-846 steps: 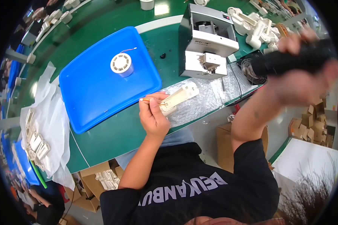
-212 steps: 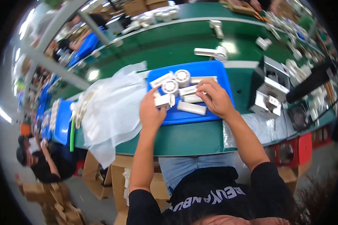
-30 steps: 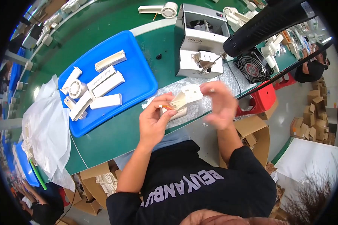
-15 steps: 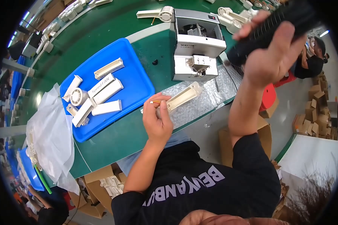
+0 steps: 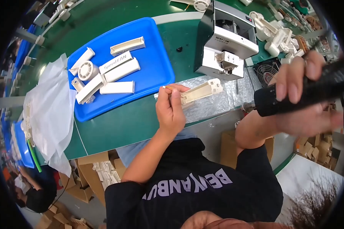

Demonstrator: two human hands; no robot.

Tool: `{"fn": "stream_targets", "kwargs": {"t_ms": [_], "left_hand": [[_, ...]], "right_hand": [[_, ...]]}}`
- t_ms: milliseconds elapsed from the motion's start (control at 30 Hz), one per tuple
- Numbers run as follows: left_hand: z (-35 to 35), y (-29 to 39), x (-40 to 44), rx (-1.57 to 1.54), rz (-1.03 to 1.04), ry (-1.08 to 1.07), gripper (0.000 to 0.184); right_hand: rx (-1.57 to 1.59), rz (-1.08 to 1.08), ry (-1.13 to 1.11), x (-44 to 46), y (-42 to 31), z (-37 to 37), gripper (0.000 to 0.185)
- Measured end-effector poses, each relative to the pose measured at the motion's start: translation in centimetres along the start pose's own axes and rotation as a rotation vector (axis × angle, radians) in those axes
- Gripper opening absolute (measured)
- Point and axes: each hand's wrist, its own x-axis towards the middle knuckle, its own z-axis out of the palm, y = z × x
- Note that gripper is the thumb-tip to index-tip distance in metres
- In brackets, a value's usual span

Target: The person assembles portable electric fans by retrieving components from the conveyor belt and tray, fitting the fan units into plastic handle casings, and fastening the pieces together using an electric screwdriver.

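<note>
My left hand [image 5: 171, 114] is closed around one end of a cream plastic handle housing [image 5: 202, 92], its hollow side facing up. A small connector with thin yellow and red wires [image 5: 167, 88] shows by the thumb and index finger. On the right, my right hand [image 5: 307, 120] wraps round a black power screwdriver [image 5: 269, 101], held in the air close to the camera. Its metal tip [image 5: 248, 106] points left, apart from the housing. The hand is partly blurred.
A blue tray [image 5: 156, 45] holds several cream housings and a round fan part [image 5: 88, 70]. Behind the bubble wrap [image 5: 206, 108] stands a grey screw feeder machine [image 5: 227, 42]. More cream parts [image 5: 281, 40] and a black fan [image 5: 266, 71] lie right. A plastic bag [image 5: 49, 110] hangs left.
My right hand has come down with the screwdriver, its fingers now wrapped round the tool and its tip pointing left. My left hand keeps the housing. The camera view has shifted.
</note>
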Motion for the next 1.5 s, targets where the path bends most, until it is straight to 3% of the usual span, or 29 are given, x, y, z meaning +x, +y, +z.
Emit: {"fn": "stream_targets", "kwargs": {"t_ms": [133,400,533,633,800,967,1033,1100,1133,1200,1233,1267,1333,1400,1500], "left_hand": [[0.1,-1.1,-0.2,0.096,0.158,0.019,0.019],[0.1,-1.1,-0.3,0.092,0.150,0.037,0.017],[0.2,-1.6,-0.3,0.088,0.200,0.047,0.014],[0.0,-1.1,-0.3,0.092,0.115,0.022,0.013],[0.1,-1.3,-0.1,0.078,0.174,0.041,0.014],[-0.1,-1.5,-0.1,0.083,0.230,0.023,0.014],[-0.1,-0.5,-0.2,0.057,0.060,0.028,0.015],[-0.1,-0.8,-0.2,0.088,0.117,-0.008,0.015],[-0.1,-1.2,-0.2,0.119,0.139,-0.013,0.016],[0.1,-0.9,-0.2,0.062,0.099,-0.034,0.016],[0.0,-1.3,-0.2,0.066,0.139,-0.027,0.015],[0.0,-1.8,-0.1,0.067,0.182,-0.013,0.015],[0.2,-1.8,-0.3,0.071,0.167,-0.008,0.016],[0.3,-1.1,-0.3,0.066,0.087,0.019,0.016],[0.3,-1.1,-0.3,0.072,0.120,0.015,0.016]], "right_hand": [[-0.076,-0.089,0.085,-0.1,1.4,1.1,0.085],[-0.238,-0.238,0.216,0.5,4.9,3.6,0.097],[-0.221,-0.140,0.265,0.1,4.7,2.4,0.095],[0.000,-0.048,-0.120,0.3,4.2,1.0,0.086],[0.020,-0.131,-0.164,-0.3,4.5,1.1,0.083],[-0.010,-0.188,0.037,-1.1,5.3,2.5,0.086],[-0.072,-0.141,0.164,-1.1,5.3,3.1,0.083],[-0.028,-0.136,0.239,-1.0,2.9,3.6,0.083],[0.103,-0.241,0.036,-0.6,1.0,3.5,0.079],[0.099,-0.256,-0.054,-0.3,-2.5,2.0,0.071],[0.065,-0.180,-0.038,-0.6,-3.7,0.7,0.065],[-0.189,-0.229,0.225,-0.1,-3.7,1.3,0.058],[-0.696,-0.246,0.367,1.8,-2.2,-0.2,0.047],[-1.091,-0.400,0.475,4.4,0.5,0.9,0.038],[-0.906,-0.527,0.445,6.2,3.1,1.1,0.045]]}}
